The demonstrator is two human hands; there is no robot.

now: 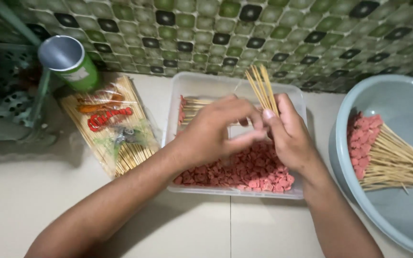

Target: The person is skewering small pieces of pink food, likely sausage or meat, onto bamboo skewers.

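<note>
my right hand point(290, 136) pinches a bundle of bamboo skewers point(262, 88) upright over the clear tray point(296, 102) of sausage slices point(244, 169), my left hand point(216, 129) closes on a slice (i think, half hidden), and one could slip.

Both forearms are bare to the frame edge, with no sleeves, rings or watch showing.

Tub point(187, 86) — left of basin point(407, 105)
</note>
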